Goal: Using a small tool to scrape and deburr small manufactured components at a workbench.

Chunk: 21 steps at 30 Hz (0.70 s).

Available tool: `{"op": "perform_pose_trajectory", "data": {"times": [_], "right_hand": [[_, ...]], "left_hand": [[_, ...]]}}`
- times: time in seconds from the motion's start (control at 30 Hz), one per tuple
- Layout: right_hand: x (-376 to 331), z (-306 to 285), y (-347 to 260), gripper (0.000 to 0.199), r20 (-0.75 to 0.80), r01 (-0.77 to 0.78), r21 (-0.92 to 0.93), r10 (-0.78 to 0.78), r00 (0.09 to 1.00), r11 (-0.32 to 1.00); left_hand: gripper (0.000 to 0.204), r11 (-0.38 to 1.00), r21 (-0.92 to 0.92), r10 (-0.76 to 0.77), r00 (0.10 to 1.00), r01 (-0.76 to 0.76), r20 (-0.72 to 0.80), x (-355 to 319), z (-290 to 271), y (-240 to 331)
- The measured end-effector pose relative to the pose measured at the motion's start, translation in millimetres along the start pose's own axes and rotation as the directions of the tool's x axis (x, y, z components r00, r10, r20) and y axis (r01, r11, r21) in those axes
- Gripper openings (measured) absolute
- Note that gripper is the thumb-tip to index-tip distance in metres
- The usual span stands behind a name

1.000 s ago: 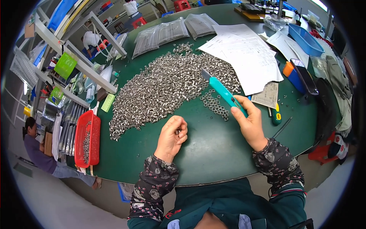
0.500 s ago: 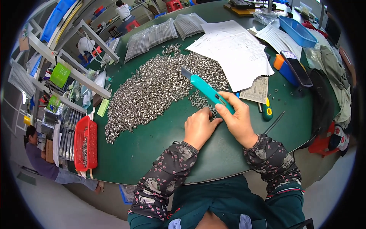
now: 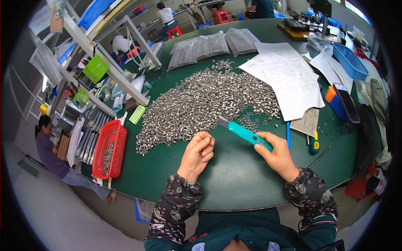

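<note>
A broad pile of small metal rings [image 3: 201, 100] lay spread over a dark green table [image 3: 243, 180], and a person's two bare hands were at its near side. The left hand [image 3: 197, 155] was just short of the pile's near edge, fingers curled in, thumb and forefinger pinching what looked like a small metal piece [image 3: 211, 139], too tiny to make out clearly. The right hand [image 3: 277, 155], near the pile's right end, gripped a turquoise utility knife [image 3: 248, 134], its blade bare and angled up-left toward the pile. The two hands were apart. A loose cluster of rings [image 3: 248, 122] lay flat at the pile's near right edge, just beyond the knife.

The step in hand appeared to be handling single pieces in the left fingertips, with the knife held ready. The next move seemed to call for a steady pinch and a blade guided carefully past those fingertips.

Left of the pile stood a red basket [image 3: 118, 161] with more metal pieces inside; white papers [image 3: 289, 79] lay to the pile's right, and clear bags of thin tubes [image 3: 209, 45] behind it.
</note>
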State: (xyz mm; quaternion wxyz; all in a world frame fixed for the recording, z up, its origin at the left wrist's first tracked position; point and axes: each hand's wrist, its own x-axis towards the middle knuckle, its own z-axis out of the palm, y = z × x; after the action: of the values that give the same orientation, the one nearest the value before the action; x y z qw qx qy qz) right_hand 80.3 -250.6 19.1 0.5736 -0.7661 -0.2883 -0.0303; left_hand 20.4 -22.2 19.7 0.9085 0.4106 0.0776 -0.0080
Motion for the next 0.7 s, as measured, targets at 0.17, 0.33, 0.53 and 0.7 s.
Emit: {"op": "perform_pose_trajectory", "data": {"times": [0.17,0.33,0.53,0.7], "right_hand": [[-2.8,5.7,-10.6,0.028,0.214,-0.01,-0.075,0.026,0.977,0.997],[-2.3,8.9,-9.3,0.028,0.284,-0.033,-0.096,0.059,0.957,0.995],[-1.3,8.0,-10.0,0.028,0.321,-0.055,-0.1,0.085,0.943,0.993],[1.1,6.4,-13.7,0.027,0.362,-0.109,-0.079,0.131,0.923,0.991]], "left_hand": [[0.009,0.996,-0.084,0.004,0.999,-0.007,-0.041,-0.2,-25.5,0.1],[0.011,0.998,-0.057,0.015,1.0,-0.016,-0.023,0.5,-28.4,-1.0],[0.011,0.999,-0.015,0.036,0.999,-0.036,-0.017,0.3,-25.7,-2.6],[0.012,0.999,0.002,0.047,0.999,-0.047,0.029,-0.5,-26.0,-4.4]]}}
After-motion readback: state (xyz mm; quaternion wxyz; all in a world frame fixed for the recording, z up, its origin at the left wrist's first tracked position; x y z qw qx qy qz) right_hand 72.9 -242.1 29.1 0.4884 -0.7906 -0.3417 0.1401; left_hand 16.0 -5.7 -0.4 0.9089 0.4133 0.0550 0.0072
